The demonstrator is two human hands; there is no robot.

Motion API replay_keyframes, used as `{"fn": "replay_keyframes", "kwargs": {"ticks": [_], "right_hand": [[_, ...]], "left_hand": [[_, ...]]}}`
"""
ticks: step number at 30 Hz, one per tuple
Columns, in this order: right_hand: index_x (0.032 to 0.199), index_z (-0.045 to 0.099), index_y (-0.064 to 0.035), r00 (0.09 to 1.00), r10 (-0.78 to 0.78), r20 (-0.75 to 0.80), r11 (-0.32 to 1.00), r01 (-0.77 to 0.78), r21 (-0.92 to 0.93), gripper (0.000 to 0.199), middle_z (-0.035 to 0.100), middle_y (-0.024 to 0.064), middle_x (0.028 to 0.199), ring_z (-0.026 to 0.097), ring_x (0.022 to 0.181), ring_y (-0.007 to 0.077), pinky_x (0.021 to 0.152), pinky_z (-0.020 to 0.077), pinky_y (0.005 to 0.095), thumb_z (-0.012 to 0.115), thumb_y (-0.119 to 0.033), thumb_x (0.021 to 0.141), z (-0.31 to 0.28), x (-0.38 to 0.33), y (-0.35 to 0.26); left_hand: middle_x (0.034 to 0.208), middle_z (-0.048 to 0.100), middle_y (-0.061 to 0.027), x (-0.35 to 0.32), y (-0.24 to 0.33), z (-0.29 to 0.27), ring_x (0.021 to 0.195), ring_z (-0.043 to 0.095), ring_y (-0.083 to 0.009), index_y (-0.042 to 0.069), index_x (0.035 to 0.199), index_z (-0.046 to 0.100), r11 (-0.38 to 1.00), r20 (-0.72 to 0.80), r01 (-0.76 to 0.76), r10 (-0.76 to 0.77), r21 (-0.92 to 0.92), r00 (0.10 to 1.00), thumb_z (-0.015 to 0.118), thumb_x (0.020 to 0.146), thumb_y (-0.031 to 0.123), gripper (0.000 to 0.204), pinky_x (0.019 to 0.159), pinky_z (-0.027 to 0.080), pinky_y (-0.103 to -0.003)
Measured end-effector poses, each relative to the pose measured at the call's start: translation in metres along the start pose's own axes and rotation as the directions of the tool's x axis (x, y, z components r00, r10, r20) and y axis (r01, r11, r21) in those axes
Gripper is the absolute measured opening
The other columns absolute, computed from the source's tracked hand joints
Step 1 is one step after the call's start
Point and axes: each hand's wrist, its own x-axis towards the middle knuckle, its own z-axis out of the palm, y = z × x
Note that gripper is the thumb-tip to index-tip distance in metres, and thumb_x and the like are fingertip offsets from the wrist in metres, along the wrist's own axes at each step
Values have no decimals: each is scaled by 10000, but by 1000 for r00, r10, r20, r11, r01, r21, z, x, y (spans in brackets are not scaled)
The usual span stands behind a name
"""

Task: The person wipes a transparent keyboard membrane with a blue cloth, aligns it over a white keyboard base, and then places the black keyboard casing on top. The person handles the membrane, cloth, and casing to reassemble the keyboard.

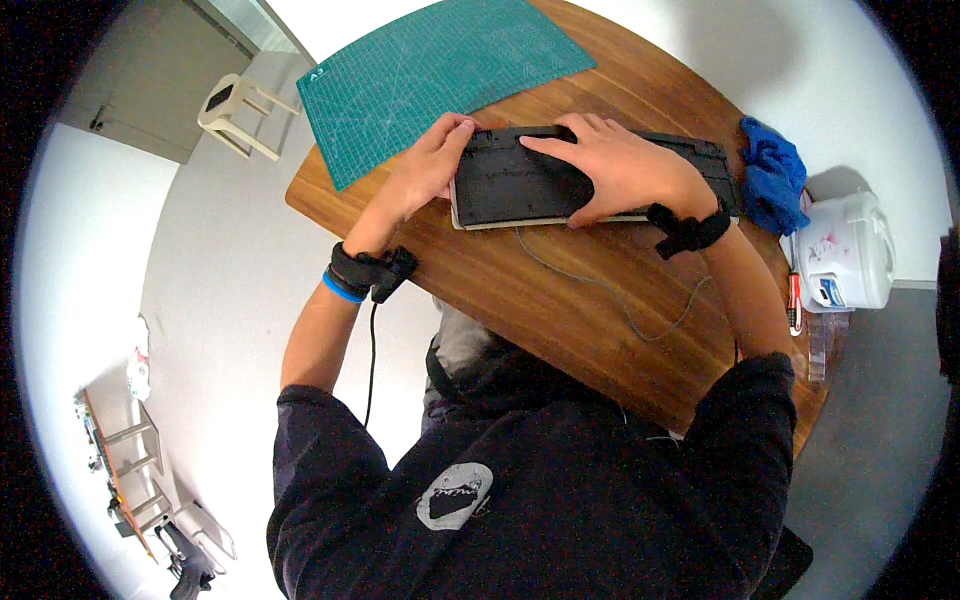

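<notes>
A long, flat black slab with a pale rim, which looks like a keyboard lying underside up [510,190], is on the wooden table in front of me. My left hand [432,165] is closed round its left end, the thumb near the far corner and the other fingers mostly hidden at the side. Spread across its middle, my right hand [630,170] spans it, with fingertips at the far edge and the thumb at the near edge. A thin grey cable [600,284] trails over the table from the near edge. Both wrists carry black straps with small devices.
A green cutting mat [430,85] covers the table's far left. Along the right side are a blue cloth [772,178], a white appliance with a lid [845,250], a red-and-white tool [795,303] and a clear plastic strip [818,348]. A cream stool [240,110] stands on the floor.
</notes>
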Motion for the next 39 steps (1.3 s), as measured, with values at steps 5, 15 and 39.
{"fn": "replay_keyframes", "kwargs": {"ticks": [5, 15, 39], "right_hand": [[1576, 444, -217, 996, -57, -69, 998, 56, -21, 1077, 511, 264, 1412, 542, 1265, 486, 1094, 459, 550, 925, -460, 644, 1, 0, 2], [1623, 354, -214, 997, -34, -63, 998, 31, -50, 1128, 442, 286, 1497, 451, 1379, 498, 1176, 384, 542, 927, -396, 668, 11, 3, -3], [1082, 641, -60, 920, 146, -365, 968, -57, 244, 127, 655, 164, 1021, 647, 1002, 380, 853, 533, 450, 598, -156, 1011, -29, -115, -52]], "left_hand": [[1124, 654, -15, 0, -3, 3, 840, 626, -97, 180, 1372, 567, 994, -60, -27, 33, 105, 998, 450, 1112, 449, 391, 614, 552, -263], [1173, 678, -74, 4, -18, 3, 995, 655, -151, 108, 1364, 555, 915, -38, -314, 334, 255, 942, 683, 1029, 307, 410, 830, 565, -290], [1264, 681, -138, -4, 4, -14, 1054, 699, -210, -21, 1410, 536, 952, 109, 122, -94, -281, 990, 793, 940, 262, 606, 877, 601, -322]]}}
